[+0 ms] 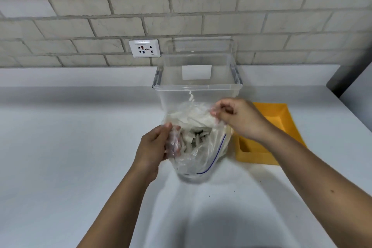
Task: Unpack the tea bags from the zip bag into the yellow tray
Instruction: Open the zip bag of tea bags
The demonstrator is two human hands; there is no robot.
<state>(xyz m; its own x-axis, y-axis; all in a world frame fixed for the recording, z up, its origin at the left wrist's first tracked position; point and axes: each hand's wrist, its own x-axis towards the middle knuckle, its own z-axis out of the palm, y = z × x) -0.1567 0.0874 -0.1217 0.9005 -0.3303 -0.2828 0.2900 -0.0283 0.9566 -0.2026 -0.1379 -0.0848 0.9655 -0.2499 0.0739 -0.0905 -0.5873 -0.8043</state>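
A clear zip bag (pixel 201 159) with a blue seal line hangs above the white counter, held up by both hands. White tea bags (pixel 196 127) fill its inside. My left hand (pixel 155 145) grips the bag's near-left edge, fingers curled round the plastic. My right hand (pixel 239 119) pinches the far-right edge of the bag's mouth. The mouth looks pulled apart between the two hands. The yellow tray (pixel 255 155) lies on the counter to the right of the bag, partly hidden by my right forearm.
A tall clear plastic bin (pixel 197 78) stands just behind the bag, against the brick wall. A white wall socket (pixel 144 48) is left of it. The white counter (pixel 70 137) stretches to the left and front. A dark edge (pixel 346 78) bounds the counter at far right.
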